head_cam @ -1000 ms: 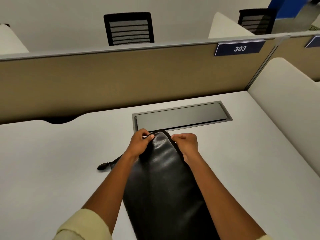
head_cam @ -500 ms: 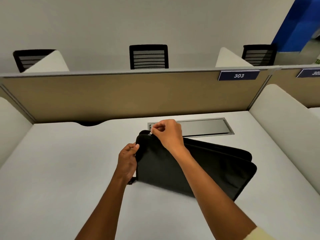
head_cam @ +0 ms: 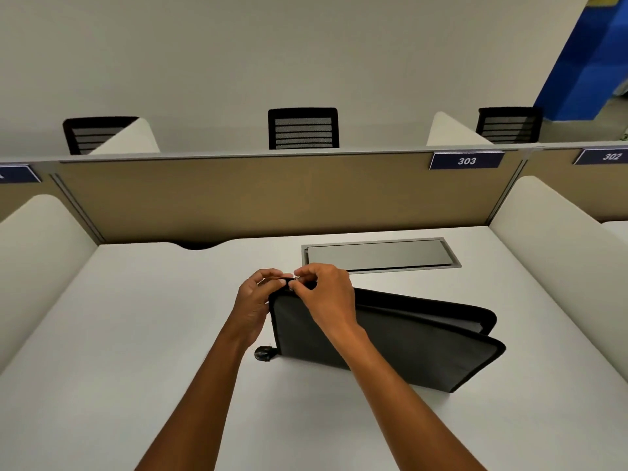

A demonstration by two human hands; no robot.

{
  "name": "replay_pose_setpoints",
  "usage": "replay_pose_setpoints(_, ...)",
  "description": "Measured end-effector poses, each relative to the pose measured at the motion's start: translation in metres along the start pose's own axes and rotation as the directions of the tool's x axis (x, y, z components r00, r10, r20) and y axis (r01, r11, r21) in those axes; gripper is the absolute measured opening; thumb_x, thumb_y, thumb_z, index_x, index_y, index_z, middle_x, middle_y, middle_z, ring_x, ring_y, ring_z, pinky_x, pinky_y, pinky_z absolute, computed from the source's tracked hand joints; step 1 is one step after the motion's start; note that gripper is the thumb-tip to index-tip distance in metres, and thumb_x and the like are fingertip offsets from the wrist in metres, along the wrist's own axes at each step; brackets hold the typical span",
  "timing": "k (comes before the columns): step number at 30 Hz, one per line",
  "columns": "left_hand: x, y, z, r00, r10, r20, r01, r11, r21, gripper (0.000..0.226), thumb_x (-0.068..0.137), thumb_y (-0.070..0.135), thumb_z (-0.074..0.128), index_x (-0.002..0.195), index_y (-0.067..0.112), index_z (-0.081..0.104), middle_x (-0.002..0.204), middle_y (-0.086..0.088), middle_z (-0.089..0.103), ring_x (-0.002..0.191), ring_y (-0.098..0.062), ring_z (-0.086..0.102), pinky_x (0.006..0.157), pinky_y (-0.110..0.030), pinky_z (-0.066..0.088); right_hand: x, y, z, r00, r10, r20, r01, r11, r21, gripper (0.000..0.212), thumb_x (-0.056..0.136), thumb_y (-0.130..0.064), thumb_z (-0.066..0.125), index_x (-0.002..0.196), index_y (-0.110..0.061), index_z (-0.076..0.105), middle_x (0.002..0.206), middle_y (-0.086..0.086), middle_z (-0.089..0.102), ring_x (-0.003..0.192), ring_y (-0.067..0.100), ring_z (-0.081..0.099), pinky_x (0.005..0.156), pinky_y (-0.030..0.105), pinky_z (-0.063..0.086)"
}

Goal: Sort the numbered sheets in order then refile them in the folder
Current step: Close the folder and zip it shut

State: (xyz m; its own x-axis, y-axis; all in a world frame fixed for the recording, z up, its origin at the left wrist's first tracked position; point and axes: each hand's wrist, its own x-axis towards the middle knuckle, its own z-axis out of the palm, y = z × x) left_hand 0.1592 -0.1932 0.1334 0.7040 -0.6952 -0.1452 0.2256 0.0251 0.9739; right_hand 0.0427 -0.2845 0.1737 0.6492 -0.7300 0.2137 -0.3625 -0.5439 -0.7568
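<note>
Unzipping is best done with the folder (head_cam: pixel 390 338) corner braced at 9 o'clock by the gripping left hand (head_cam: pixel 253 302) while the zipper pull (head_cam: pixel 296 278), pinched by the right hand (head_cam: pixel 326 294), is drawn steadily along.

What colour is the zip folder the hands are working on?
Black, plain, no pattern. The folder shows clearly in the head view, lying on the white desk.
</note>
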Motion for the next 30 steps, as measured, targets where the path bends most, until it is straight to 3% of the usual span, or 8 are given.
replay_pose_setpoints(3,-0.003,0.003,0.000,1.000,0.000,0.021,-0.001,0.999,0.040,0.016,0.093,0.008,0.060,0.103,0.005,0.071,0.100,-0.011,0.073,0.096,-0.024,0.069,0.080,-0.031,0.056,-0.003,-0.002,0.005,1.000,-0.003,-0.024,0.002,1.000,-0.009,0.020,0.084,-0.039,0.077,0.100,-0.028,0.077,0.089,-0.010,0.075,0.088,0.011,0.067,0.094,0.041,0.052)
replay_pose_setpoints(8,-0.010,0.003,-0.002,1.000,0.015,-0.018,-0.014,0.998,0.068,0.017,0.093,0.007,0.060,0.105,0.007,0.072,0.102,-0.007,0.074,0.095,-0.022,0.070,0.077,-0.028,0.058,-0.010,0.004,-0.001,0.991,0.022,-0.134,-0.031,0.998,-0.063,0.016,0.086,-0.036,0.076,0.099,-0.027,0.078,0.088,-0.011,0.074,0.094,0.011,0.062,0.105,0.040,0.037)
replay_pose_setpoints(13,-0.009,0.009,-0.003,0.999,0.001,-0.032,0.002,0.997,0.075,0.017,0.092,0.003,0.062,0.105,0.003,0.072,0.105,-0.010,0.074,0.095,-0.020,0.069,0.085,-0.034,0.057,-0.019,0.021,-0.019,0.966,0.053,-0.253,-0.062,0.998,-0.027,0.014,0.085,-0.030,0.078,0.098,-0.025,0.078,0.080,-0.011,0.073,0.089,0.011,0.063,0.108,0.043,0.039)
replay_pose_setpoints(21,-0.004,0.010,-0.001,0.999,-0.028,-0.021,0.029,0.999,0.045,0.018,0.092,0.002,0.061,0.106,-0.001,0.070,0.106,-0.017,0.072,0.091,-0.020,0.067,0.084,-0.035,0.054,-0.035,0.077,-0.079,0.913,0.129,-0.387,-0.130,0.991,0.023,0.017,0.084,-0.020,0.079,0.102,-0.020,0.077,0.072,-0.009,0.069,0.083,0.017,0.067,0.095,0.048,0.052)
replay_pose_setpoints(25,0.002,0.011,0.001,0.999,-0.051,-0.010,0.051,0.998,0.025,0.019,0.092,0.002,0.059,0.108,-0.002,0.069,0.109,-0.018,0.070,0.095,-0.024,0.064,0.084,-0.035,0.052,-0.046,0.102,-0.114,0.861,0.173,-0.479,-0.175,0.984,0.041,0.019,0.086,-0.014,0.077,0.105,-0.014,0.076,0.083,0.001,0.074,0.084,0.016,0.066,0.087,0.038,0.058)
replay_pose_setpoints(30,0.008,0.008,0.000,0.999,-0.045,0.021,0.044,0.999,0.030,0.018,0.094,0.003,0.056,0.106,0.002,0.069,0.110,-0.017,0.070,0.098,-0.025,0.064,0.084,-0.036,0.053,-0.060,0.133,-0.160,0.782,0.294,-0.550,-0.265,0.955,0.134,0.019,0.087,-0.014,0.076,0.106,-0.011,0.075,0.093,0.007,0.074,0.084,0.016,0.067,0.079,0.023,0.051)
